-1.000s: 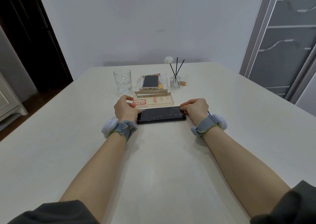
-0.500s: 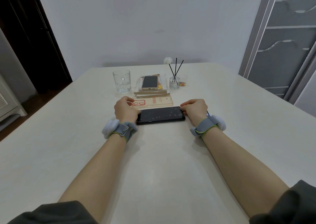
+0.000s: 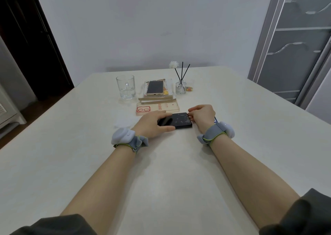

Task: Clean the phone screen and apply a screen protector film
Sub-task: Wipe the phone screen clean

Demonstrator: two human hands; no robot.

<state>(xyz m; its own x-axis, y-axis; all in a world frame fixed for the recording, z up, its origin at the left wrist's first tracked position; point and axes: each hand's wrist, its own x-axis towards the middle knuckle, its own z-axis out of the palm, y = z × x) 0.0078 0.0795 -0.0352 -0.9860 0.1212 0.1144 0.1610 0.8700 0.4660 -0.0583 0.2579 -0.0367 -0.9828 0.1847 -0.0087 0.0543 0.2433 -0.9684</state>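
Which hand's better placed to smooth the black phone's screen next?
Probably left: the left hand lies with straight fingers across the screen of the black phone; the right hand, curled, pinches its right end.

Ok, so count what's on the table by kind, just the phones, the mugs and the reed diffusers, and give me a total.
Phones: 2, the black phone in front and the gold phone behind it
Mugs: 1, the glass mug
Diffusers: 1, the reed diffuser
Total: 4
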